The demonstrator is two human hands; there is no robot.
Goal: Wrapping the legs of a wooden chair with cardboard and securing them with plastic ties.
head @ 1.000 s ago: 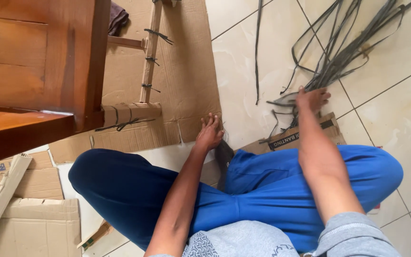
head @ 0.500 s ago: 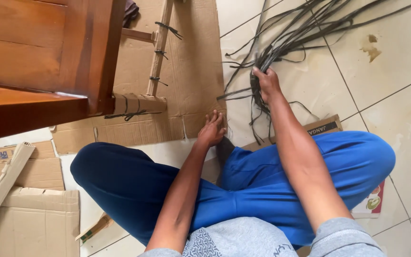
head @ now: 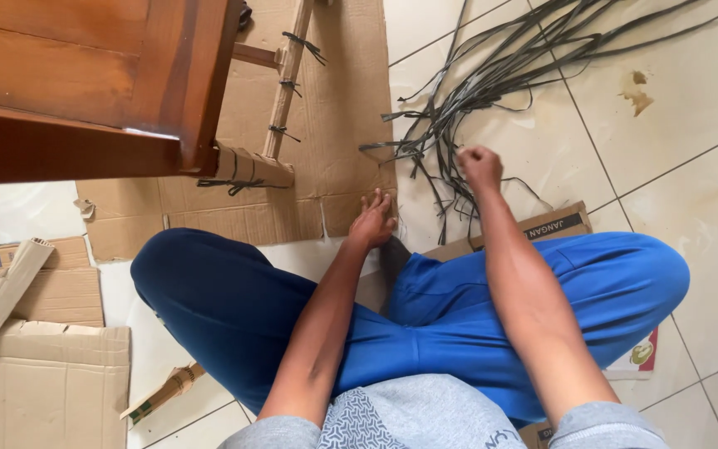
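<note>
The strips (head: 492,83) run off the top edge beyond the cardboard (head: 351,125). The right hand (head: 479,166) is fisted, hiding whether it grips any. The cabinet (head: 85,83) is cropped left.

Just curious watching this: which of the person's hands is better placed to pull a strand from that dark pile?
Probably the right hand: it is closed at the near end of the dark strands, while the left hand rests on the cardboard sheet.

Home floor workspace, tiled floor (head: 691,191), flattened cardboard (head: 334,108)
</note>
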